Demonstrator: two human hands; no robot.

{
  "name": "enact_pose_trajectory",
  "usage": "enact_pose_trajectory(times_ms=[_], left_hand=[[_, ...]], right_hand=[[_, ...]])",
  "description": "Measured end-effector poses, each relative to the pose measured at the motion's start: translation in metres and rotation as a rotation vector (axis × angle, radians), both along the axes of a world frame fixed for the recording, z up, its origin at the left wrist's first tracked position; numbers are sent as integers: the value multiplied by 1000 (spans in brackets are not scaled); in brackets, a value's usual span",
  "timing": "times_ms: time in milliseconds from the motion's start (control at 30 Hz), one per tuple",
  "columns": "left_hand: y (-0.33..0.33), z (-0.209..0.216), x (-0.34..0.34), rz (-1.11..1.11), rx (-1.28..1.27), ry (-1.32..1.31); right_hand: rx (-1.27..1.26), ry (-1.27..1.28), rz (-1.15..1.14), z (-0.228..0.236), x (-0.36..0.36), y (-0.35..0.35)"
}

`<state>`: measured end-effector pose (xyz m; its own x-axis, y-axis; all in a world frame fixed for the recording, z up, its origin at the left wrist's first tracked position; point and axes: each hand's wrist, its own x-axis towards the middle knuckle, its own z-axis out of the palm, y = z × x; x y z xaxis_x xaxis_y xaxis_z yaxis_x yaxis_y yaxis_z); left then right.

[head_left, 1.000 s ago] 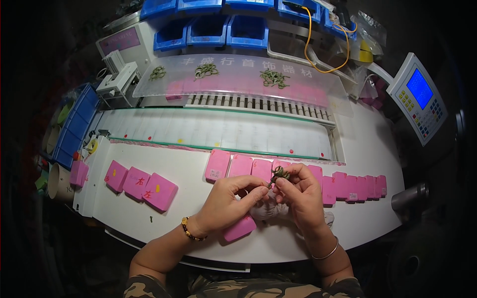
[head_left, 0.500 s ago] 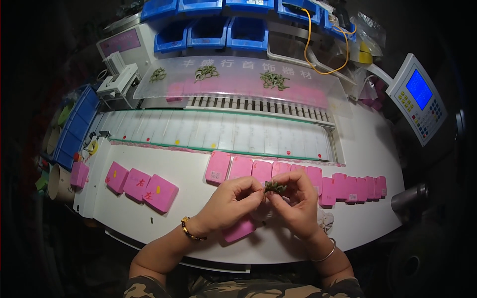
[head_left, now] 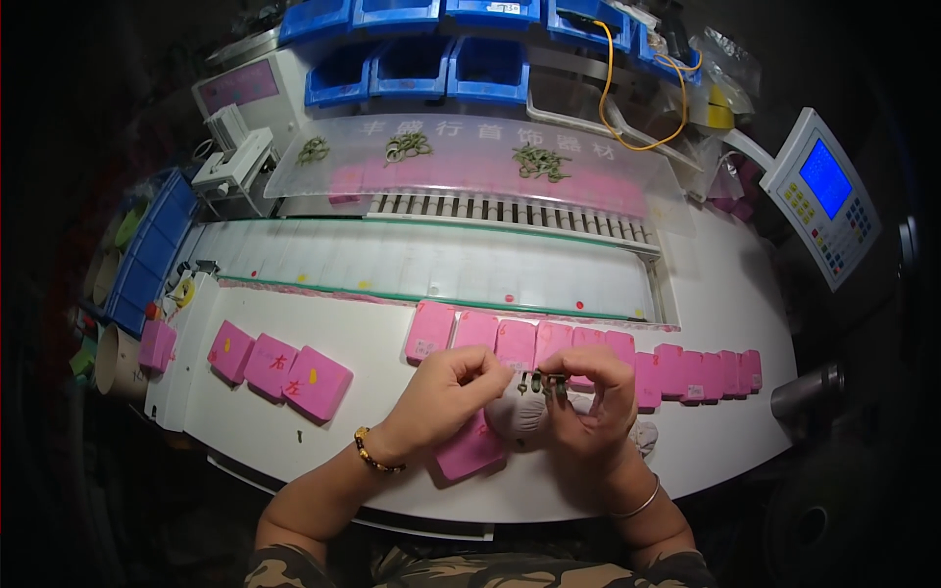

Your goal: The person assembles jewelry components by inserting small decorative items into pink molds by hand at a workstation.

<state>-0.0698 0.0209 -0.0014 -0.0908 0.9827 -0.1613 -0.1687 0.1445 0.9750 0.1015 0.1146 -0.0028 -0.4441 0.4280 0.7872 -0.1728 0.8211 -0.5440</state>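
Note:
Above the white bench, my right hand (head_left: 594, 400) pinches several small dark green ring-like pieces (head_left: 547, 383), which stick out to its left in a row. My left hand (head_left: 453, 390) is close beside them, thumb and forefinger pressed together; whatever may be between those fingertips is too small to tell. Below the hands lies a pink block (head_left: 469, 453) on the bench, with a rounded whitish cloth-like thing (head_left: 518, 417) behind it, partly hidden by the hands. A row of pink blocks (head_left: 431, 331) stands just beyond my fingers.
Three pink blocks (head_left: 320, 382) lie at the left. A slatted white conveyor (head_left: 441, 260) runs behind, under a clear cover (head_left: 461, 137) bearing green clusters (head_left: 541, 162). Blue bins (head_left: 410, 69) hang above. At the right are a metal cylinder (head_left: 809, 389) and a control panel (head_left: 826, 191).
My left hand has drawn slightly left, away from the green pieces. My right hand has turned, and the bunched pieces now show in a row. The conveyor's coloured dots have shifted.

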Motion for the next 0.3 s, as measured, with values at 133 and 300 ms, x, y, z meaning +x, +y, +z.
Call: enact_pose_trajectory(times_ms=[133, 300], left_hand=[[3, 2, 4, 95, 97, 181], [3, 5, -2, 143, 191, 173]], right_hand=[[41, -7, -49, 3, 1, 5], [74, -43, -75, 6, 1, 5]])
